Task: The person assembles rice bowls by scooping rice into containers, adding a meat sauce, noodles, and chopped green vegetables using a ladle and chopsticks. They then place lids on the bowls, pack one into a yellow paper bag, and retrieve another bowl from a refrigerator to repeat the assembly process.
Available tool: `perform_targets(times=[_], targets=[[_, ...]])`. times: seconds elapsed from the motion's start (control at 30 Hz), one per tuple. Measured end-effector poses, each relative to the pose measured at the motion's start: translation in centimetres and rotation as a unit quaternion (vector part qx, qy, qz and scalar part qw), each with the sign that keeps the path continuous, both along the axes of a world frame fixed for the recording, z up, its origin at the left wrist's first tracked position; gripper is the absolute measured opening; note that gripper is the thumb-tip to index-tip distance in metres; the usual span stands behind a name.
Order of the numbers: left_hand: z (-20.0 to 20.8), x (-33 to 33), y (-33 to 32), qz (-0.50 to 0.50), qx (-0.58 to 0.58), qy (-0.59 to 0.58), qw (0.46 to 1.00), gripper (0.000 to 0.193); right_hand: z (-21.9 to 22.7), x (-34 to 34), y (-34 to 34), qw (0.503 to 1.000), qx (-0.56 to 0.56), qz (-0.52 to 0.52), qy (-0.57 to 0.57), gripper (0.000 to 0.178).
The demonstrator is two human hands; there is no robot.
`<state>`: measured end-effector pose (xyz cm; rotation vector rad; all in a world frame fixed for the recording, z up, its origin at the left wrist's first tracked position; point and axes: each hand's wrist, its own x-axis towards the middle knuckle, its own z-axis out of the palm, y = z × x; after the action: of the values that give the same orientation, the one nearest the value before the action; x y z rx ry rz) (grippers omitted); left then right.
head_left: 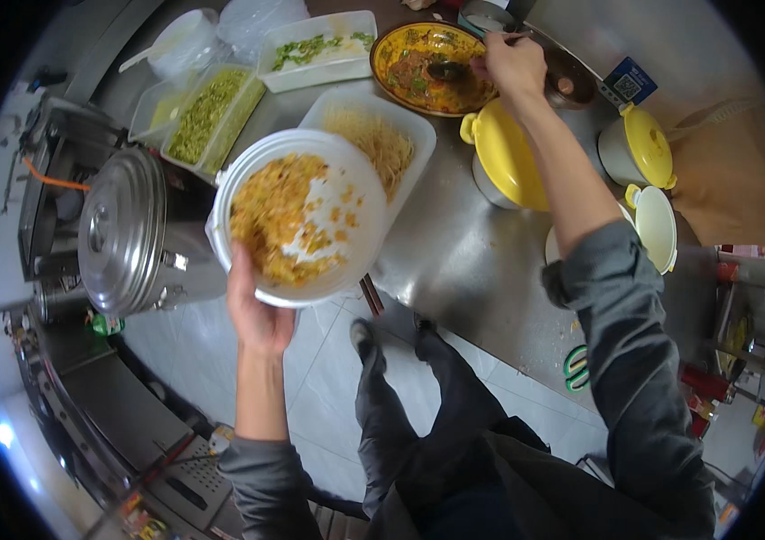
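Note:
My left hand [261,310] is closed on the rim of a round white plastic tub [362,193], its thumb over the edge. Chopped orange-yellow food [265,211] fills the tub's left side, and the tub tilts so its inside shows. Ahead of it, my right hand [513,67] grips a spoon, most of whose handle is hidden by the fingers. The spoon's dark bowl [445,70] rests in a patterned yellow dish [391,49] of reddish-brown sauce with green bits. Partly behind the tub stands a clear container of pale shreds [373,139].
Containers of chopped greens [207,117] and sliced scallion [319,49] stand at the back left. A large lidded steel pot [121,234] is left. Yellow-lidded pots [513,153] and white bowls [657,225] sit right. Green-handled scissors [577,367] lie near the steel counter's [454,256] front edge.

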<state>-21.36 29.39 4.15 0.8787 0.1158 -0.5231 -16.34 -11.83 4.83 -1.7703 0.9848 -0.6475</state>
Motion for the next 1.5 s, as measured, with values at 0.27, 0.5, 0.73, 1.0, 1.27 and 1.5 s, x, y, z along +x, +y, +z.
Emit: perform_targets(times=[0.27, 0.5, 0.73, 1.0, 1.27, 1.5], targets=[[-2.2, 12.1, -10.0, -0.184, -0.019, 0.002, 0.983, 0.061, 2.2, -6.8, 1.9, 0.971, -0.149, 0.154, -0.105, 0.029], [-3.1, 14.8, -13.3, -0.242, -0.024, 0.021, 0.97, 0.064, 6.4, -12.1, 11.8, 0.98, -0.1, 0.133, -0.108, 0.032], [-2.8, 14.7, -14.1, -0.271, -0.039, 0.007, 0.962, 0.068, 3.5, -10.3, 16.1, 0.916, -0.349, 0.191, -0.045, 0.022], [-3.1, 15.2, -14.5, -0.283, -0.082, -0.025, 0.955, 0.071, 4.2, -10.1, 20.5, 0.978, -0.16, 0.108, -0.081, 0.022], [-3.2, 15.4, -14.4, -0.263, -0.071, -0.021, 0.962, 0.071, 4.7, -9.7, 18.3, 0.948, 0.21, -0.101, -0.215, 0.027], [-3.5, 16.2, -13.9, -0.278, -0.095, -0.013, 0.956, 0.074, 5.0, -11.1, 16.7, 0.943, 0.207, -0.125, -0.23, 0.028]])
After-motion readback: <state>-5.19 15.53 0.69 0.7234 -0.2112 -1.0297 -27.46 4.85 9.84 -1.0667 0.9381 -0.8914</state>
